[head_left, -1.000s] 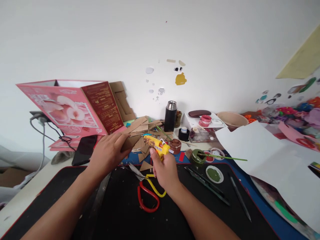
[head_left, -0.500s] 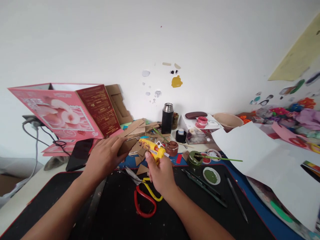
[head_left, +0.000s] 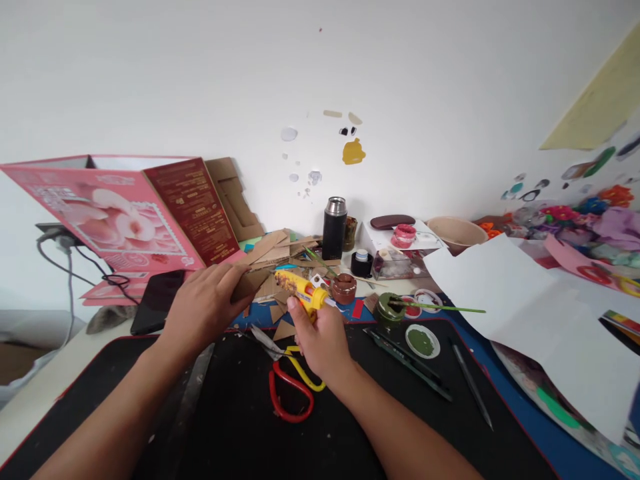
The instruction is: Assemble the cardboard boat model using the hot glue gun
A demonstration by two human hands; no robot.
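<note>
My right hand (head_left: 323,340) is wrapped round a yellow hot glue gun (head_left: 303,290), whose nozzle points left. A whitish glue stick pokes out of its back end. Just left of the nozzle, my left hand (head_left: 205,303) is closed on a piece of brown cardboard (head_left: 250,283); the hand hides part of the piece. The nozzle is close to the cardboard's edge, and I cannot tell whether they touch. Below the hands, scissors (head_left: 290,393) with one red and one yellow handle lie on the black mat (head_left: 240,440).
Cardboard scraps (head_left: 273,247) are heaped behind my hands. Around them stand a black flask (head_left: 335,230), a brown paint jar (head_left: 344,289) and a green paint jar (head_left: 389,311) with a brush across it. A pink box (head_left: 115,213) and a phone (head_left: 157,301) are at left, white paper (head_left: 530,300) at right.
The whole view has shifted slightly, with things sitting a little higher. Both hands keep their grips, and the glue gun's nozzle stays beside the cardboard.
</note>
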